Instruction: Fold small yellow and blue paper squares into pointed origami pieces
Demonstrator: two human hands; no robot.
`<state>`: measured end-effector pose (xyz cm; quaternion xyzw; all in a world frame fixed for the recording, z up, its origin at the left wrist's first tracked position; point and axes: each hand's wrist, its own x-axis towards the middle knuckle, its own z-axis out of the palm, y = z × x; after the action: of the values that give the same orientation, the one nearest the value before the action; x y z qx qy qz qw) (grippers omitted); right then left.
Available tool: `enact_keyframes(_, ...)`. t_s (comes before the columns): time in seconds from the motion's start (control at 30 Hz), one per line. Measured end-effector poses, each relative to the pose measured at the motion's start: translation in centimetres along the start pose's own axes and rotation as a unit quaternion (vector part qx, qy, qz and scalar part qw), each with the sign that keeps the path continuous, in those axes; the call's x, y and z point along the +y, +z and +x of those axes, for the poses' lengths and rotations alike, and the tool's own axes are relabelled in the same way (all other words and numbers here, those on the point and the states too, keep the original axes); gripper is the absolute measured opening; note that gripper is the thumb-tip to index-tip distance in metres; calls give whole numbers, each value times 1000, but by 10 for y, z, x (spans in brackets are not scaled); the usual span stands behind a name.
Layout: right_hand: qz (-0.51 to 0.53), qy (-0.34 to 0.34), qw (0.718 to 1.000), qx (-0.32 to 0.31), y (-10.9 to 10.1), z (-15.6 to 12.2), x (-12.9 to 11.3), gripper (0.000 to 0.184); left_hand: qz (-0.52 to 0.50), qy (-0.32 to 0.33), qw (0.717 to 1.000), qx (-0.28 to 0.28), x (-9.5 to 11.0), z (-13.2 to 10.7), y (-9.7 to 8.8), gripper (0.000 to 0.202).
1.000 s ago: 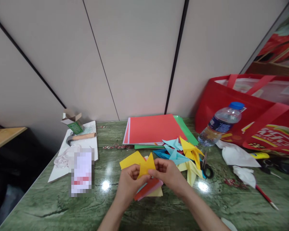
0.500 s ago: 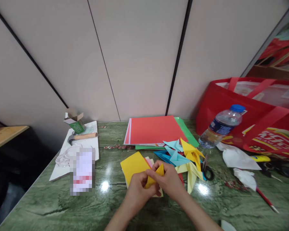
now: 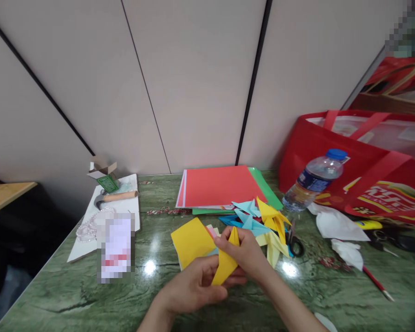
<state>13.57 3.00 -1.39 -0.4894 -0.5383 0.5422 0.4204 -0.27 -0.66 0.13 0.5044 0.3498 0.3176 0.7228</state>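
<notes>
Both my hands hold a folded yellow paper piece (image 3: pixel 225 263) just above the green marble table (image 3: pixel 90 295). My left hand (image 3: pixel 197 283) lies under it, palm up, fingers curled around its lower end. My right hand (image 3: pixel 247 253) pinches its upper point from the right. Behind my hands lies a flat yellow sheet (image 3: pixel 190 240) on a few other small sheets. A cluster of folded yellow and blue paper shapes (image 3: pixel 263 221) sits just beyond my right hand.
A stack of red and green sheets (image 3: pixel 221 186) lies at the wall. Scissors (image 3: pixel 293 242), a water bottle (image 3: pixel 313 180), a red bag (image 3: pixel 366 157) and crumpled tissues (image 3: pixel 335 226) fill the right. A white board with a hammer (image 3: pixel 114 197), small box (image 3: pixel 103 177) and beads (image 3: pixel 88 228) lies left.
The yellow piece went from a wide, two-pointed shape to a narrow long one. My left hand turned palm up beneath it and my hands shifted slightly toward me.
</notes>
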Motion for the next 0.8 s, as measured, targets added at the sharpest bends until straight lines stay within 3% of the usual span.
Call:
enact_keyframes(0.03, -18, -9, 1000, -9, 1, 0, 0, 25, -7, -11, 1000, -15, -2, 2, 1, 36)
enact_keyframes(0.17, -113, -42, 993, 10, 5, 0, 1, 23, 15, -63, 989, 132, -11, 13, 6, 30)
enact_keyframes(0.27, -126, -28, 992, 8, 5, 1, 3, 30, 27, -68, 989, 131, -12, 13, 8, 30)
enact_keyframes(0.47, -52, 0, 998, -40, 1, 2, 4, 32, -13, -77, 993, 92, -9, 9, 7, 29)
enact_keyframes(0.67, 54, -9, 998, -25, -2, 11, 11, 37, -33, -11, 973, 228, -8, 15, -7, 27)
enact_keyframes(0.8, 57, -8, 998, -15, -3, 12, 14, 33, -26, 10, 972, 234, -4, 15, -11, 27)
